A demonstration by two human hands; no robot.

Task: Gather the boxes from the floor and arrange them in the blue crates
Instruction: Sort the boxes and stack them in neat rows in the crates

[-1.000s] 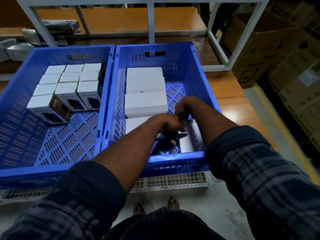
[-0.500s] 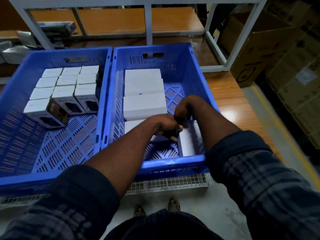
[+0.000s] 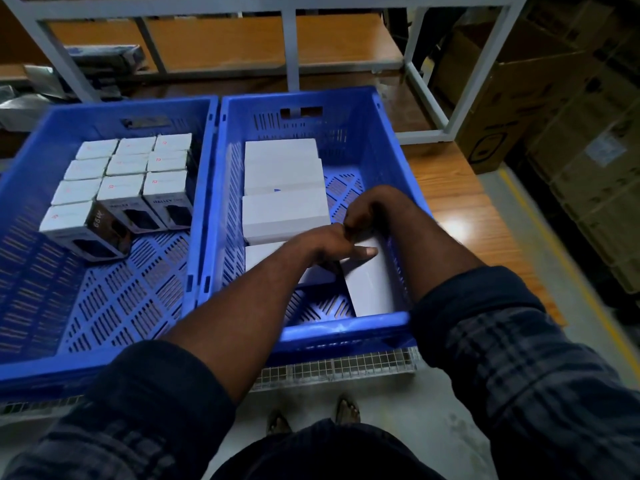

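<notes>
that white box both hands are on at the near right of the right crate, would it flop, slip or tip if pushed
The white box looks flat-sided with crisp edges, so it is probably stiff, not floppy. Its smooth face may slide easily on the slotted floor of the right crate. It appears to stand tilted under the left hand and right hand, so it could tip if released.

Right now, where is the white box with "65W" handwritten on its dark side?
In the head view, the 65W box stands in the left blue plastic crate, nearest the camera at the front-left corner of the cluster of small white boxes.
</notes>
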